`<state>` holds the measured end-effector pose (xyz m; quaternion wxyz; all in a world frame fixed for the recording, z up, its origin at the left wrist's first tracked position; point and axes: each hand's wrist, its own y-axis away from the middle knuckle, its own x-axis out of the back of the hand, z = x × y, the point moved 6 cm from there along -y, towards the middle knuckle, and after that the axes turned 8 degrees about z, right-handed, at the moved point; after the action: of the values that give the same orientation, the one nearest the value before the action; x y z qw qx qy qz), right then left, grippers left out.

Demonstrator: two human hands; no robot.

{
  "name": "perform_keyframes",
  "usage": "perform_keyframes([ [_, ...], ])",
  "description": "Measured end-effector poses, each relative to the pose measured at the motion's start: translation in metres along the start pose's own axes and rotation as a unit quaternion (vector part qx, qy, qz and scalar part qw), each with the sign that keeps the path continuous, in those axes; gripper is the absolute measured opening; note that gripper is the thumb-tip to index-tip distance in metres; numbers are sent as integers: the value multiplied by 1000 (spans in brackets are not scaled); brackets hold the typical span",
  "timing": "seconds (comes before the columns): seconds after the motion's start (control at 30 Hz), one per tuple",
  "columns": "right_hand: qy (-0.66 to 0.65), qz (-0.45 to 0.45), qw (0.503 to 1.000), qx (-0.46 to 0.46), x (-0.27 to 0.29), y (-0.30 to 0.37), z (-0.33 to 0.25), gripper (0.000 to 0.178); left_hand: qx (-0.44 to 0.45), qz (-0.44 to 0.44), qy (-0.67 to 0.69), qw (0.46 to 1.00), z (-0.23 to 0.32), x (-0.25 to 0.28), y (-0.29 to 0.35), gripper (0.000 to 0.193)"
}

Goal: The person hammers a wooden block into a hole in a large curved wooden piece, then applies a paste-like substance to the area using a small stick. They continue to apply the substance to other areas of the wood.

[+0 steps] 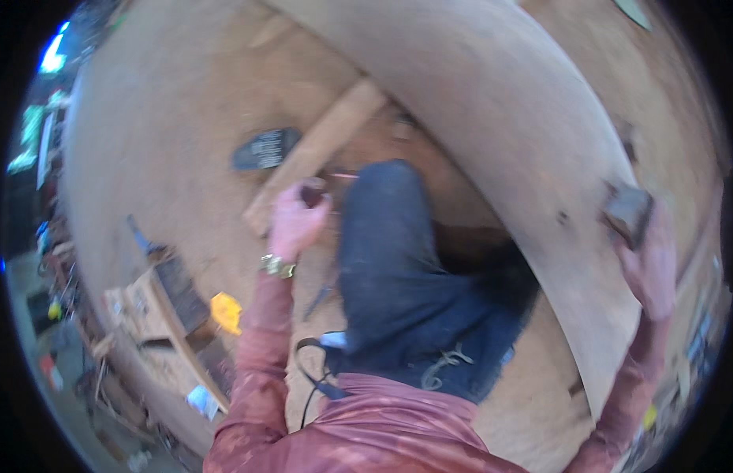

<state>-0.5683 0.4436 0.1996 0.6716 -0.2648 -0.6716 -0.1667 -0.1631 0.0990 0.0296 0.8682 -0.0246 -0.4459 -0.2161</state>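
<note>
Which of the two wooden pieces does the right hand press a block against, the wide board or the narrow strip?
The wide board: the right hand presses a grey block against it. The narrow strip lies by the left hand.

- A woodworking shop, by the look of it: large plywood sheets fill the upper frame.
- A bare timber batten lies across the centre.
- Offcuts and a small wooden crate clutter the lower left.
</note>
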Motion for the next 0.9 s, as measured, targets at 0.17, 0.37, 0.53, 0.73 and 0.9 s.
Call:
perform_keyframes([
  [0.17,8,55,993,-102,-15,6,21,82,32,-155,-256,954,-80,-59,10,33],
  [0.37,34,35,996,-77,-12,4,17,87,-36,-246,-262,932,-129,-122,23,37],
  [0.53,20,72,994,-81,3,4,-9,75,5,-255,-175,951,-181,-135,56,36],
  [0.73,15,49,995,-87,6,-8,-17,67,77,-281,-226,930,-269,-141,103,20],
  [0.9,2,34,995,-96,-1,-15,-16,67,25,-243,-196,950,-289,-144,106,27],
])
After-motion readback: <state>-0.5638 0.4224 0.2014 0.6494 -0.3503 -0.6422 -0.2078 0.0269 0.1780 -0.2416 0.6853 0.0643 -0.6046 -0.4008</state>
